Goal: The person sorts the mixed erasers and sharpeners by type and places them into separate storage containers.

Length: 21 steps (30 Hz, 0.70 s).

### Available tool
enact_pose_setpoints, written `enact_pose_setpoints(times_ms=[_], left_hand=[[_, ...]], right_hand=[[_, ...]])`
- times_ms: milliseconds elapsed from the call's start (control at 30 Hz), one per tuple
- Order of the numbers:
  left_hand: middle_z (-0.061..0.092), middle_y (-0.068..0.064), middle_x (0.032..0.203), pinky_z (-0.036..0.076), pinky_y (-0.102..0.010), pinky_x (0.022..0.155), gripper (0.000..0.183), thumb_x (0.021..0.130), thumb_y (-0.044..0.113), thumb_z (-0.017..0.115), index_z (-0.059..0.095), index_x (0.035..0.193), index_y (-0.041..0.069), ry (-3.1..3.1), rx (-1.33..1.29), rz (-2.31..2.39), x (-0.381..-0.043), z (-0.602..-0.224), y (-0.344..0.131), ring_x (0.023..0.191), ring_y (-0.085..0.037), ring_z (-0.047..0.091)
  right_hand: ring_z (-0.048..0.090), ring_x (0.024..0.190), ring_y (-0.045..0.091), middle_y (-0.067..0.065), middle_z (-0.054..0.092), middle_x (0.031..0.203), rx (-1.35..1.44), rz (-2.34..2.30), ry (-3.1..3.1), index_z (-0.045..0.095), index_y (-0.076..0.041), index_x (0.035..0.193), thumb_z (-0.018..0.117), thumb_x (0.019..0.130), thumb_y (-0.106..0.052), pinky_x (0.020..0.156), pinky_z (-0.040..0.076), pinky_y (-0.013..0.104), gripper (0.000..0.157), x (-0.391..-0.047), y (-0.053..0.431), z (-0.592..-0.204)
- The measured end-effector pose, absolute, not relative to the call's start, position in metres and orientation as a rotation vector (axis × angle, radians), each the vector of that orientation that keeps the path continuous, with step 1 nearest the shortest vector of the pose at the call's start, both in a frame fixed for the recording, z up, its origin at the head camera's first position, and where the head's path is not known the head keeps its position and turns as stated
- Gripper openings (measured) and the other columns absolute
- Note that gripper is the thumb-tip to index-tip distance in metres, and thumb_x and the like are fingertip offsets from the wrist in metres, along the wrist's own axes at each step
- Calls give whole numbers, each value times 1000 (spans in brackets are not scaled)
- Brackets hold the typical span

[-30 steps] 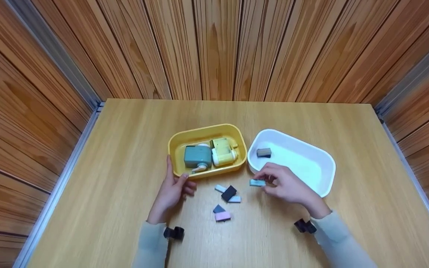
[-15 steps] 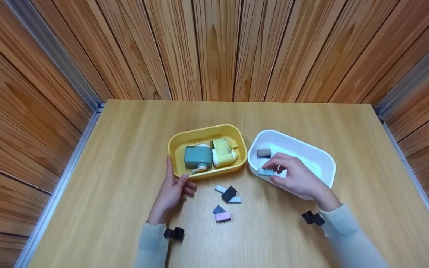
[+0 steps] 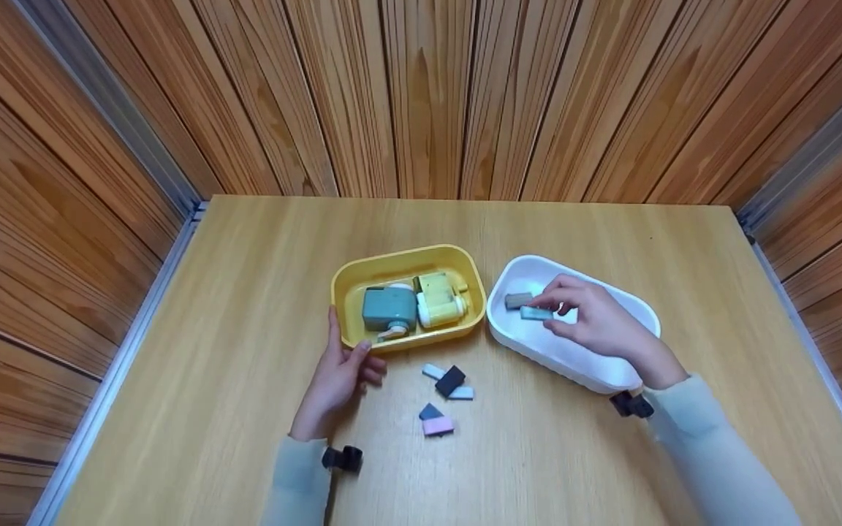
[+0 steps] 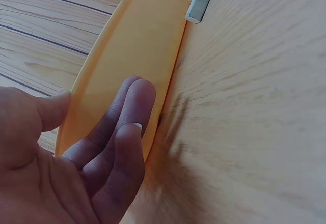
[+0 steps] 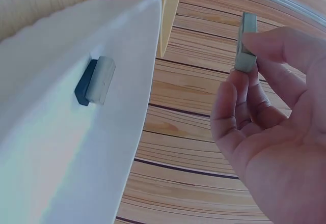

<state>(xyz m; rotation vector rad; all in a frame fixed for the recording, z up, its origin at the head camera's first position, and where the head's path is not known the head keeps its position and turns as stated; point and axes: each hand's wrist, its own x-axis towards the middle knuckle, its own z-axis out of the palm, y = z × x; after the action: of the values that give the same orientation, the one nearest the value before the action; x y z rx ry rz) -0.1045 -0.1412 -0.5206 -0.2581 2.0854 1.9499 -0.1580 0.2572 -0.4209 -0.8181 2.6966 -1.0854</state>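
Note:
Over the white bin (image 3: 574, 365), my right hand (image 3: 600, 321) pinches a small light-blue rectangular block (image 3: 536, 313) between thumb and fingers. The right wrist view shows this block (image 5: 245, 43) held above the bin's rim. A grey-brown block (image 3: 517, 300) lies on the bin's floor, with a dark piece (image 5: 85, 84) against its side. My left hand (image 3: 335, 380) rests at the near left corner of the yellow bin (image 3: 457, 252), its thumb on the rim. In the left wrist view the other visible fingers lie loosely bent before the yellow wall (image 4: 137, 35).
Inside the yellow bin sit a teal box-shaped item (image 3: 384, 307) with a crank and a yellow one (image 3: 435, 292). Before the bins lie a black block (image 3: 451, 380) across pale strips (image 3: 461, 393), a dark blue piece (image 3: 430, 410) and a pink block (image 3: 438, 426). Wooden panels (image 3: 421, 109) stand behind.
My right hand has moved from in front of the white bin up over its inside, carrying the light-blue block. The left hand and the yellow bin have stayed in place.

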Motion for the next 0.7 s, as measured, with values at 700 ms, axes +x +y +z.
enact_pose_setpoints(times_ms=[700], left_hand=[[72,-17,92,54,-36,59,82,107,23,45,-18,154,45,2099,-247,1948,-105,-520,-140,78,-35,70]], right_hand=[[58,99,25,5,62,108,-685,-1055,2728,72,-9,117,72,89,-1,86,50,49,30,-200,270,-433]])
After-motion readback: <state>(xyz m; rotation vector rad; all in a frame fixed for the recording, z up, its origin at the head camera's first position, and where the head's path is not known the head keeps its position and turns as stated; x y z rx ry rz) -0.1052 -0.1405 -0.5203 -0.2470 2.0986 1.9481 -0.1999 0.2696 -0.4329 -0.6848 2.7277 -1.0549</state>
